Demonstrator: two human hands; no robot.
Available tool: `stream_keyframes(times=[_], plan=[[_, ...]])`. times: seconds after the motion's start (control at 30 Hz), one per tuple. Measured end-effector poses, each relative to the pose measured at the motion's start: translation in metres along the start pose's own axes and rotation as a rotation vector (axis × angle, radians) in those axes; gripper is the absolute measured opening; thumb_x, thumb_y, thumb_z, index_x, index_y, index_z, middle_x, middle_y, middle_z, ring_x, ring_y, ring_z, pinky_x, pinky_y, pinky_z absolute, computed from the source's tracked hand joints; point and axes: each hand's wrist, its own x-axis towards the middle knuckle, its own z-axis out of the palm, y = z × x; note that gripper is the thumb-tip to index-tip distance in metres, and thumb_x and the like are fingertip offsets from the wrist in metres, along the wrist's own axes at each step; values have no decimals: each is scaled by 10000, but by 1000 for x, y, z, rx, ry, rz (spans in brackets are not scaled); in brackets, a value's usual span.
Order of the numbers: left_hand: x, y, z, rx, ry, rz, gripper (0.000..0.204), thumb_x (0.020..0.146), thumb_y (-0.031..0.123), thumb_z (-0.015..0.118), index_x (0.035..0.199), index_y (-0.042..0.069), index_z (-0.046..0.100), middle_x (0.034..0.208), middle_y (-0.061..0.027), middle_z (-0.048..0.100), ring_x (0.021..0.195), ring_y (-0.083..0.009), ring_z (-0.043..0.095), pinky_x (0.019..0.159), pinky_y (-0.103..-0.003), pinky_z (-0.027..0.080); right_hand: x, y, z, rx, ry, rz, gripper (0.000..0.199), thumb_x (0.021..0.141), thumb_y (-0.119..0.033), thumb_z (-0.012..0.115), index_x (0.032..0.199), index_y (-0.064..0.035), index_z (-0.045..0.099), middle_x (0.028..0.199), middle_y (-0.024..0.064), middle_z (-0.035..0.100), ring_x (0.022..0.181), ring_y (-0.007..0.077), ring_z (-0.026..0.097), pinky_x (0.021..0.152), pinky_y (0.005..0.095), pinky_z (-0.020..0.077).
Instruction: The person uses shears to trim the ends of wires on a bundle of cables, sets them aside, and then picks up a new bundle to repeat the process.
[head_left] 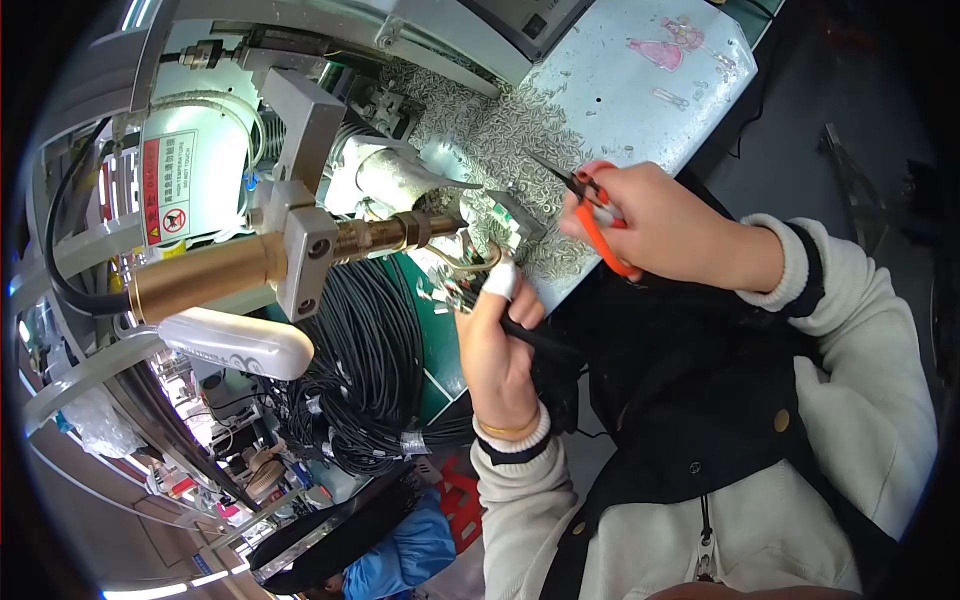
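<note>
My right hand (pixel 685 225) is closed around long-nose pliers (pixel 607 240) with orange handles. Their thin dark tips point up and left, over scattered small metal pieces (pixel 480 125). My left hand (pixel 495 355) is lower and nearer the middle, closed on a black cable (pixel 545 342). A white cover (pixel 502 278) wraps one of its fingertips. Just beyond that fingertip is a brass, rod-shaped heating tool (pixel 215 278), clamped in a metal block (pixel 303 262). Small wire ends cluster beneath its tip, too fine to make out singly.
A big coil of black cable (pixel 365 340) lies left of my left hand. A white rounded housing (pixel 240 345) juts out below the brass tool. A red-and-white warning plate (pixel 170 185) stands behind. The pale tabletop (pixel 620 90) extends to the far right. Someone in blue (pixel 410 545) is at lower left.
</note>
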Motion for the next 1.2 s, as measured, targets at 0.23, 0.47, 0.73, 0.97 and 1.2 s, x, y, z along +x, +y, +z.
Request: stream_keyframes(times=[0.23,0.47,0.73,0.97,1.2], plan=[[21,11,2,-79,-38,27,169,794,43,546,944,-5,484,702,-10,450,503,-76,366,432,-202,300,42,-12,11,-125,47,-149,205,856,-175,497,871,28,469,518,28,463,375,97,450,372,232,370],[26,19,3,28,-43,34,221,770,62,574,956,-15,483,675,-19,447,497,-87,374,431,-211,307,50,-15,11,10,-11,-64,195,852,-163,488,902,25,472,531,31,464,386,96,452,374,227,371],[21,19,10,147,9,141,250,744,64,584,948,-33,479,665,-39,455,490,-103,378,429,-230,308,52,-13,11,-10,39,-104,200,844,-162,502,920,22,478,539,35,476,401,92,458,380,226,370],[17,16,20,183,59,196,222,731,20,537,937,-34,476,649,-40,450,485,-101,373,425,-233,305,52,-10,13,-54,69,-133,185,839,-162,513,890,15,491,542,37,476,414,89,455,388,229,367],[16,17,17,180,100,172,213,736,-2,527,941,-30,479,625,-36,439,476,-99,366,422,-228,298,50,-8,16,-56,90,-137,171,831,-158,529,840,9,492,547,39,475,428,85,448,406,232,366]])
